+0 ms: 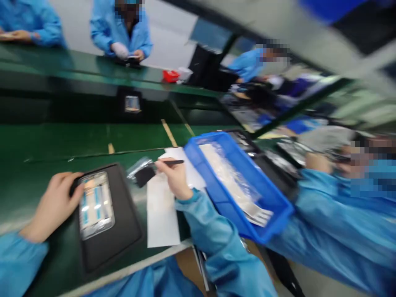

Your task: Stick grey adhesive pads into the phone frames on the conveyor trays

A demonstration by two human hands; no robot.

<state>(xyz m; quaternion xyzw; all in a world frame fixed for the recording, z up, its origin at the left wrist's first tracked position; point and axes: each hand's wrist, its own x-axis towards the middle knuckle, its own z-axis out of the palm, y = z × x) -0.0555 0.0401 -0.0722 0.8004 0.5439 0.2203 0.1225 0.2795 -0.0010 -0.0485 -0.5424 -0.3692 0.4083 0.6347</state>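
My left hand (55, 204) rests on the upper left corner of a black tray (120, 235) and touches the silvery phone-like part (95, 206) lying in it; its fingers curl around the tray's edge. My right hand (173, 175) pinches a thin black tool (171, 163), likely tweezers, and holds it over white paper sheets (162, 210). A small black piece with clear film (142, 173) lies just left of that hand. The picture is smeared by motion.
A blue plastic bin (272, 198) with clear-wrapped parts stands to my right. A person in a blue coat (340, 222) works close on the right. Across the green conveyor bench (93, 140), other people in blue coats (123, 29) work. A red box (170, 75) sits far back.
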